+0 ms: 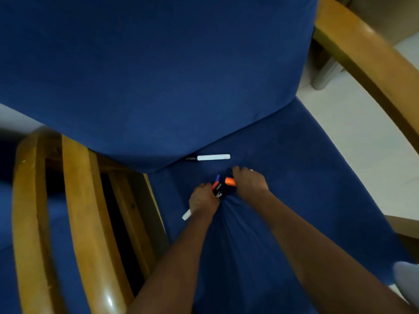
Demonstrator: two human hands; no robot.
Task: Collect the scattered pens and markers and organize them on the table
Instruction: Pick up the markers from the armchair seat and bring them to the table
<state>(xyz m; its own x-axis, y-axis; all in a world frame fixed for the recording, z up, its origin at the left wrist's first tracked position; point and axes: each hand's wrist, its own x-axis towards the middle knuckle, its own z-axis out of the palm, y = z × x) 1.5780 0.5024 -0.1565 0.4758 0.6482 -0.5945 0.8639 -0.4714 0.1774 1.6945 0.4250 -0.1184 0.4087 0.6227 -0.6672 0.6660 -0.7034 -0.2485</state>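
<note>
- The polished curved wooden armrest slats [74,211] stand left of the blue upholstered seat cushion [294,177], with dark gaps between them; a pen that rolls off that edge of the cushion could, I judge, drop through a gap and out of reach.
- The left hand [204,200], on the cushion near its back, is curled round a bundle of markers [217,189], and a white marker end [187,215] juts out below the fist. Held this loosely gathered, one could slide free when the hand lifts.
- The white marker with a black tip [209,157] lies on the cushion right at the crease under the blue fabric backrest [158,75], apart from both hands. A careless nudge may push it into the crease, where the fabric would hide it.
- The right hand [248,181], just right of the bundle, has its fingers curled at an orange highlighter [230,181]; whether it truly grips is unclear. Handing over amid the bunched fabric risks a fumble.
</note>
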